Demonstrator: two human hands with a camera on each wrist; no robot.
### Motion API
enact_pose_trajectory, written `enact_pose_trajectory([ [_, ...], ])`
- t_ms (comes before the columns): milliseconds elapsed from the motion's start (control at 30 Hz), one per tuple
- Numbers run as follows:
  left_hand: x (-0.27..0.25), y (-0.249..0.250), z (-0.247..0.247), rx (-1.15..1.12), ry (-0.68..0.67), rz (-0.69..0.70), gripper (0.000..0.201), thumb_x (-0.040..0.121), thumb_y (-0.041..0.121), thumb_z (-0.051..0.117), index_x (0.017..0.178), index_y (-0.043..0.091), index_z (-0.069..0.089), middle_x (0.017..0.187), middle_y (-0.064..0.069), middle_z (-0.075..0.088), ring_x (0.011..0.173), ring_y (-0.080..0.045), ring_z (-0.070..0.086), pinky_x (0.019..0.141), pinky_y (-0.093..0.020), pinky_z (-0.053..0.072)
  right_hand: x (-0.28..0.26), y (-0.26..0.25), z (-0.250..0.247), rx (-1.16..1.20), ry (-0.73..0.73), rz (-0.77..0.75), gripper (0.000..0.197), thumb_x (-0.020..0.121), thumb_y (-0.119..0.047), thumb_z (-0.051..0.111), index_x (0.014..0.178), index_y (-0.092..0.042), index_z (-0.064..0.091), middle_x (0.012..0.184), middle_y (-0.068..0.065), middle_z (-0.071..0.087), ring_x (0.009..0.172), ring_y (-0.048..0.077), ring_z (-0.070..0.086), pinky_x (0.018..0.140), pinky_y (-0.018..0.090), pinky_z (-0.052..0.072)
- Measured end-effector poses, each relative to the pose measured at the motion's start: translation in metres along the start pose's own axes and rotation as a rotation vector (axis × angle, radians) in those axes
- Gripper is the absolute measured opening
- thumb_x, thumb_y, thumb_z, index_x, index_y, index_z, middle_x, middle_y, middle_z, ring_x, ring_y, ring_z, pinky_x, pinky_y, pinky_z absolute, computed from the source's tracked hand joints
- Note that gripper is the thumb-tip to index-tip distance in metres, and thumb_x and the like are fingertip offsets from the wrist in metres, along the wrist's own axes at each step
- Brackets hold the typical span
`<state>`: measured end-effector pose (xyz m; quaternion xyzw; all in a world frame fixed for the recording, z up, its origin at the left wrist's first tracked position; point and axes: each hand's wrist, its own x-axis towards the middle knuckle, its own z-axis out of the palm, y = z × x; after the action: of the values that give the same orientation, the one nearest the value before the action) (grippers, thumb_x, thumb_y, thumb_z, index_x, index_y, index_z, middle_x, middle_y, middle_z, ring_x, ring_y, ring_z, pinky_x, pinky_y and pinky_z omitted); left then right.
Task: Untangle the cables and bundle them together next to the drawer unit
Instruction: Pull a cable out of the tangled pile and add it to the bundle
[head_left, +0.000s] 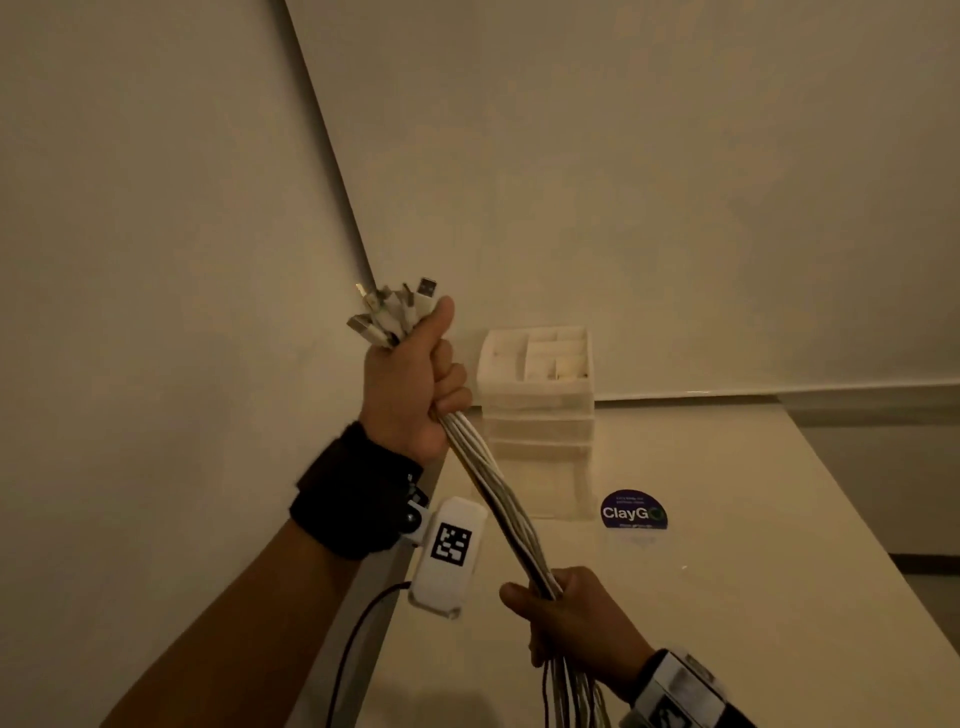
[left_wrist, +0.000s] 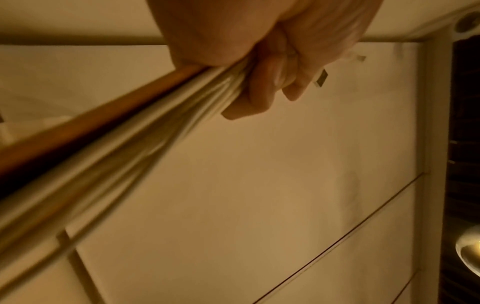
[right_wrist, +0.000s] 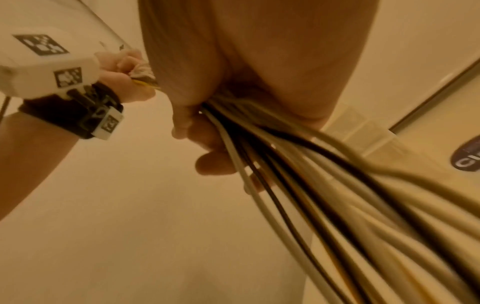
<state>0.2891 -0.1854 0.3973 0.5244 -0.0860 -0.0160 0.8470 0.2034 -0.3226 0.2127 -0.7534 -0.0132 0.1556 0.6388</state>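
While dim, yellowish light fills a bare room corner in the head view, the left hand holds a bundle of cables raised above the pale table, fingers curled tight round it just below the plugs that fan out above the fist. Lower down, the right hand wraps its fingers round the same bundle, whose loose ends hang past the bottom edge. A translucent drawer unit stands on the table against the plain wall, near the corner, with a round dark sticker just in front of it.

From the left wrist, curled fingers clamp pale cables running down to the left, blurred; behind them lies a panelled surface with thin seams.

From the right wrist, fingers close round mixed pale and dark cables streaming to the lower right, with the table's edge and the sticker behind.
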Motion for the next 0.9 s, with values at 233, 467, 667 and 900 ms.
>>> enact_pose_trajectory([
  [233,0.002,0.027,-0.028,0.067,0.071,0.071,0.05,0.095,0.035,0.055,0.06,0.024,0.022,0.041,0.008,0.019,0.032,-0.005,0.015,0.032,-0.013,0.018,-0.001,0.016,0.004,-0.012,0.017,0.149,0.042,0.083,-0.043,0.069,0.061,-0.014,0.047,0.047,0.002,0.044,0.038,0.017,0.046,0.046,0.028,0.043],
  [467,-0.003,0.037,-0.056,0.25,0.098,0.121,0.049,0.094,0.034,0.057,0.06,0.024,0.024,0.042,0.008,0.019,0.033,-0.006,0.014,0.036,-0.012,0.017,-0.002,0.024,0.009,-0.178,0.018,0.186,0.05,0.079,-0.052,0.069,0.05,-0.019,0.046,0.049,0.001,0.045,0.041,0.01,0.045,0.053,0.024,0.038],
  [667,-0.006,0.015,-0.094,0.567,0.255,0.043,0.047,0.097,0.013,0.054,0.051,0.021,0.06,0.038,0.009,0.028,0.03,-0.006,0.024,0.039,-0.016,0.018,-0.034,0.016,-0.001,-0.623,0.051,0.007,0.033,0.076,-0.058,0.05,0.066,-0.026,0.054,0.072,-0.001,0.061,0.076,0.015,0.062,0.068,0.024,0.046],
  [900,-0.029,-0.02,-0.087,1.035,-0.03,0.183,0.041,0.081,-0.008,0.062,0.054,0.022,0.057,0.051,0.01,0.059,0.05,0.0,0.055,0.053,-0.017,0.045,-0.069,-0.048,-0.041,-0.828,-0.046,-0.518,0.019,0.068,-0.038,0.048,0.061,-0.028,0.034,0.05,-0.009,0.036,0.048,0.012,0.043,0.048,0.025,0.029],
])
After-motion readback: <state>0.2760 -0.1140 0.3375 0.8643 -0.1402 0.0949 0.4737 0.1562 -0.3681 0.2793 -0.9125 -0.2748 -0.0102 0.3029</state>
